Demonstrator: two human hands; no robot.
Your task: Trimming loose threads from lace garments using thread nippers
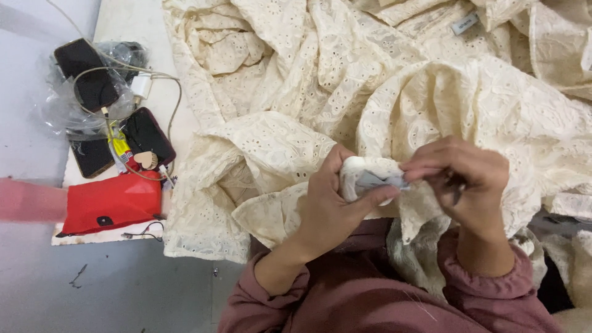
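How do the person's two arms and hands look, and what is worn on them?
Both arms wear long sleeves of soft, dusty-pink knit fabric. Each sleeve ends in a gathered, elastic-looking cuff at the wrist, puffed just above it. The left hand and right hand are bare: no gloves are visible, and no watch shows. Whether any ring is worn cannot be told.

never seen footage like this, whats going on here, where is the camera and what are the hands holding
There is no machine here: a person wears one camera on the head, looking down at their own two bare hands. The left hand and right hand together pinch a small grey label on a fold of cream lace fabric, which is heaped across the table. On the left lie several phones with cables, a clear bag and a red pouch.
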